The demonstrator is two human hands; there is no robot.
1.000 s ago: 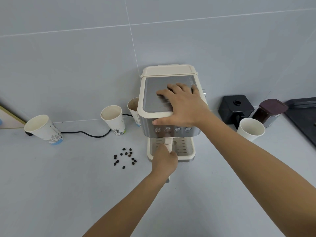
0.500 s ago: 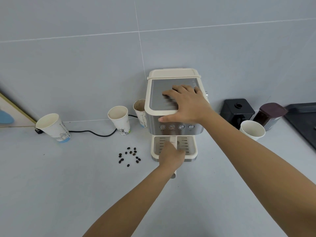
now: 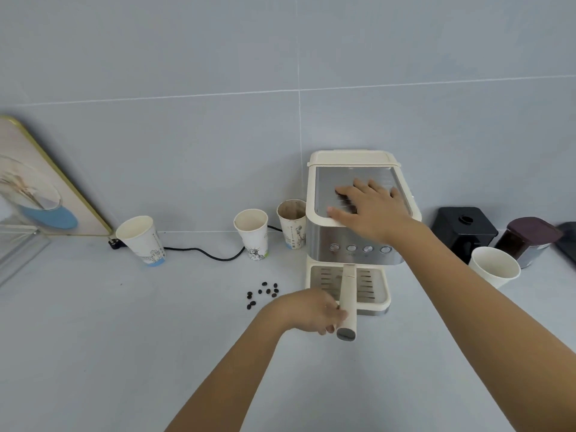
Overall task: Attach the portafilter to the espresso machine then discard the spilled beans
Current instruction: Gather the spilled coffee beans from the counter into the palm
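Observation:
The cream and steel espresso machine stands against the wall. The portafilter sits under its brew head, with the cream handle pointing straight toward me over the drip tray. My left hand is just left of the handle's end; its curled fingertips touch the handle's side and do not wrap it. My right hand lies flat on the machine's top, fingers spread. Several dark spilled beans lie on the counter left of the drip tray, just beyond my left hand.
Three paper cups stand left of the machine, with a black cable behind them. A framed picture leans at the far left. On the right stand a black grinder, a white cup and a dark bean jar.
My left hand was wrapped around the portafilter handle; now it has come off to the handle's left, leaving the whole handle in sight. My right hand stays on the machine. The view has shifted left.

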